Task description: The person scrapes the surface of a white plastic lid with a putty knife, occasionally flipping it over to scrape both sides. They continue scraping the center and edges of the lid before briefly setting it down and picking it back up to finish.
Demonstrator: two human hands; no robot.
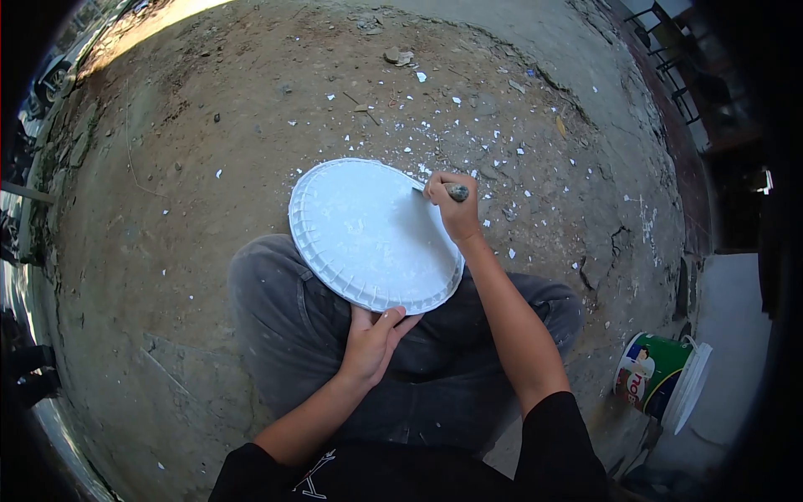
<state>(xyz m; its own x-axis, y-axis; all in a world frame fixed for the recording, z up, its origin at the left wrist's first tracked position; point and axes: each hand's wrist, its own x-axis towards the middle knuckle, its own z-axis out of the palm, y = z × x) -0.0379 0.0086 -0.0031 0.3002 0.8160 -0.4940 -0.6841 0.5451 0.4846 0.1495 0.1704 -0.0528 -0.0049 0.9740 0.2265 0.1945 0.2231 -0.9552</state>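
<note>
A round white bucket lid [368,226] with a ribbed rim rests tilted over my lap. My left hand [372,343] grips its near edge, thumb on top and the other fingers underneath. At the lid's upper right edge, my right hand [454,205] is closed round a scraper [457,192] with a mottled, dark-ended handle. A small part of its blade shows beside the knuckles, against the lid; the rest is hidden by my fingers. Faint pale marks cover the lid's face.
White flakes [456,100] are scattered over the dirt ground [209,125], thickest beyond the lid. A green and white paint bucket [661,372] stands at the right. Stones [399,57] lie farther off. Dark furniture [669,63] is at the upper right, and a parked vehicle [54,81] at the left.
</note>
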